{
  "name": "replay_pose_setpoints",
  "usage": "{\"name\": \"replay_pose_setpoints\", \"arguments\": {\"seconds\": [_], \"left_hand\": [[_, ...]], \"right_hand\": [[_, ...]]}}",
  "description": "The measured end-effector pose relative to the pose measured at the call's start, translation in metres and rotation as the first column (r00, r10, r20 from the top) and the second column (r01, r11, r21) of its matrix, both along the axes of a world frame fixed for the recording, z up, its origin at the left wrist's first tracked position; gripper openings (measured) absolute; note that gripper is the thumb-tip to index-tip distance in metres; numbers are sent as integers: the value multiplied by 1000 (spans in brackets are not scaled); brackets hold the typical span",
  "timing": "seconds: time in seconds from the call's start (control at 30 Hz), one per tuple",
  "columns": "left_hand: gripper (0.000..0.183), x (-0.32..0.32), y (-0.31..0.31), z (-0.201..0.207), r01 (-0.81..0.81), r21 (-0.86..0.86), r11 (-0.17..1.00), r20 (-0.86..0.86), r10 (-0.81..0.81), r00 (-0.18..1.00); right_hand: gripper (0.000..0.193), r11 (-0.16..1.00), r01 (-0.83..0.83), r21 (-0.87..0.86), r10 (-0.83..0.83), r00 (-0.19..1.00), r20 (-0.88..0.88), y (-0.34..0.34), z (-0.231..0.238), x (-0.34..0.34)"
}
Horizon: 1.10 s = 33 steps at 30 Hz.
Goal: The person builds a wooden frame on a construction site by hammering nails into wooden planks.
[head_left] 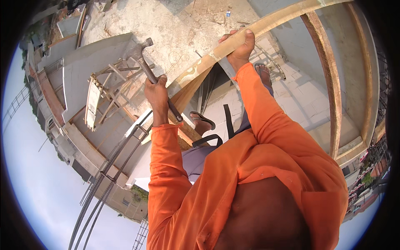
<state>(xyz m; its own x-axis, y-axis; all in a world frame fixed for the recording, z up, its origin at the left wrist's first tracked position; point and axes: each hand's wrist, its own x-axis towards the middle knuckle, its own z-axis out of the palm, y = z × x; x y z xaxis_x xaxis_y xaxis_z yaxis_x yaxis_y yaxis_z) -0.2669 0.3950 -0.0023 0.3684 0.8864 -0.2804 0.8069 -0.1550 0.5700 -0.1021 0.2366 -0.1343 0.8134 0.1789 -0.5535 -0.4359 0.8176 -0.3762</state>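
1. Wooden beam (287, 14): could shift or twist, likely cause a blow landing off-centre or a slack hold; its fixing cannot be made out. It lies between the thumb and fingers of the right hand (239, 55), which are wrapped around it, then climbs away to their right and slants down toward the left fingers.
2. Steel rods (99, 183): a wide backswing might snag the left sleeve on them. They stand below and left of the left fingers, near the forearm.
3. Hammer (147, 70): a glancing strike might catch the right thumb, exposed on the beam. Handle lies inside the left hand (157, 96), fingers curled closely round it; head juts beyond them, up and left, well apart from the right fingers.
4. Left foot (200, 125), sandalled: toes poorly guarded should the hammer slip. Below and right of the left fingers.
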Motion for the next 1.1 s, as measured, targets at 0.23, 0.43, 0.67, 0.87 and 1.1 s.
{"name": "replay_pose_setpoints", "arguments": {"seconds": [0.23, 0.43, 0.67, 0.87, 1.1], "left_hand": [[25, -12, -38, -45, -71, 264, 962, -16, 78, 997], [26, 1, -33, -32, -21, 268, 963, -98, 49, 994], [36, -10, -34, -39, 56, 289, 956, -244, 17, 970], [47, -11, -32, -48, 73, 288, 955, -189, -18, 982], [43, -10, -32, -42, 25, 295, 955, -163, 25, 986]], "right_hand": [[49, 949, -109, -297, 94, 993, -65, 0, 4, -1], [53, 459, -596, -659, 603, 754, -262, -69, 69, 12], [28, 104, -61, -993, 677, 735, 25, -228, 181, 39], [31, -315, 467, -826, 176, 884, 433, -400, 283, 80], [85, -526, -286, -801, -368, 926, -89, -591, 249, 163]]}}
